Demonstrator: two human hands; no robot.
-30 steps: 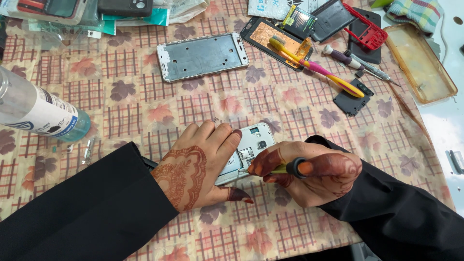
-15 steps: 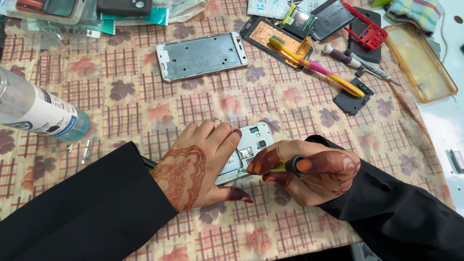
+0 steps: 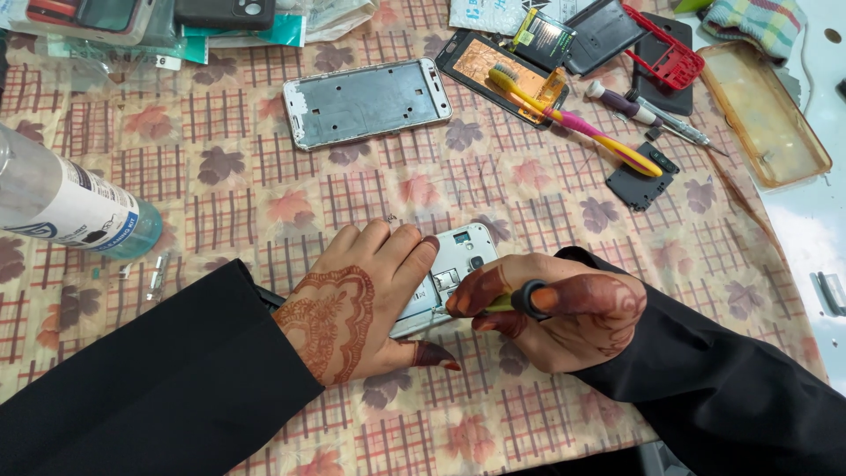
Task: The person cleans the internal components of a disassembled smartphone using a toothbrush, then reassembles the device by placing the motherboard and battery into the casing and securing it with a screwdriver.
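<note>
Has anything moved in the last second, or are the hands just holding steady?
Nothing visibly changed. The left hand still presses the phone flat, and the right hand still holds the screwdriver against it. The things around them have not moved.

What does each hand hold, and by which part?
Right hand grips a small screwdriver by its handle. Left hand presses flat on the opened phone.

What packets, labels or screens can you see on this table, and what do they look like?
Bottle label: left edge, white band with a dark mark, wrapped round a clear bottle of bluish liquid lying on its side.
Plastic packets: top left, clear and teal, partly under phone cases.
White packet: top centre, printed, cut off by the frame.
Phone screen panel: top centre, black frame, coppery back, under a toothbrush.
</note>
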